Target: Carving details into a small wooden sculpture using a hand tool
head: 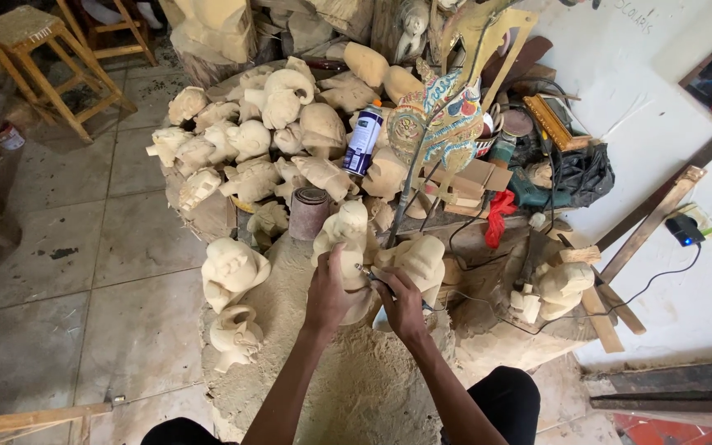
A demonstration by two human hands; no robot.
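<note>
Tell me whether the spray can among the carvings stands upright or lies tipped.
Tipped: the spray can leans slanted against the pale wooden carvings.

Both forearms are bare from the bottom edge of the frame up to the hands: left hand (329, 294), right hand (403, 306). No sleeves, watch or rings show. Black trousers, or possibly shorts, cover the knees (506, 397).

wooden carvings (249, 140) crowd ahead; sawdust patch (356, 387) near hands (364, 301) lies open.
</note>
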